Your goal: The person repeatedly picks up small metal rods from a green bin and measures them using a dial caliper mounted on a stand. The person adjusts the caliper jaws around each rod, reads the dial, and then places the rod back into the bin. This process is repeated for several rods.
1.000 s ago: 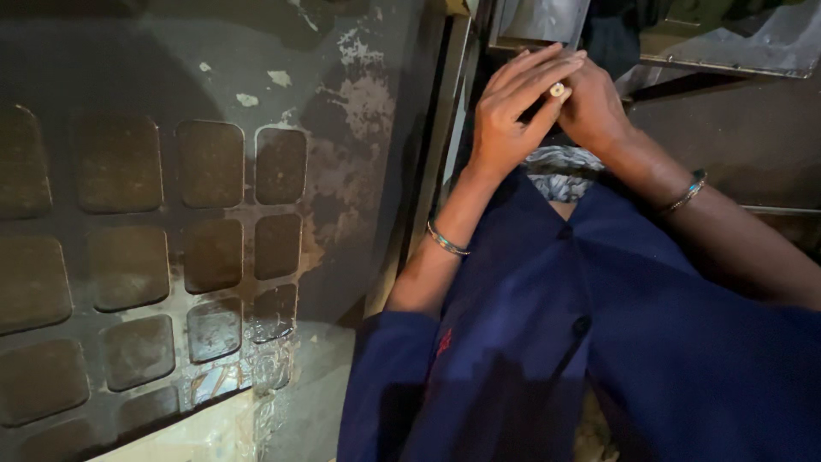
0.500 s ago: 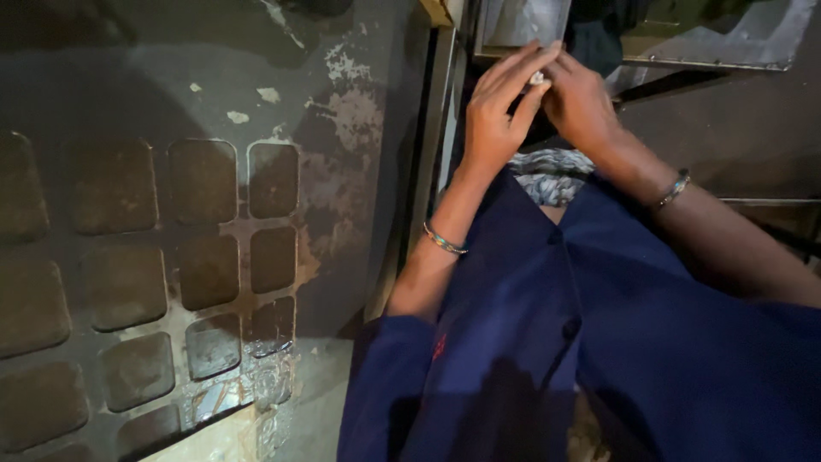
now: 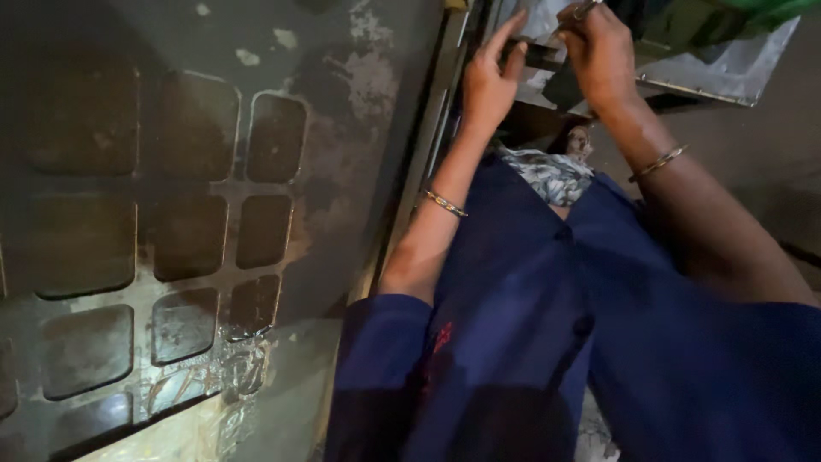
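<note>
Two hands at top centre of frame, left hand (image 3: 487, 81) fingers spread against a metal tray (image 3: 727, 73), right hand (image 3: 603, 51) pinching a small object, identity unclear.

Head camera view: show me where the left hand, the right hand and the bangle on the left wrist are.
left hand (image 3: 489, 85), head view, on the back of the hand.
right hand (image 3: 601, 53), head view, on the back of the hand.
left wrist bangle (image 3: 445, 203), head view, on the thin metal band.

Dark blue short-sleeved garment (image 3: 530, 342), thin metal bangle (image 3: 445, 203) on each wrist
</note>
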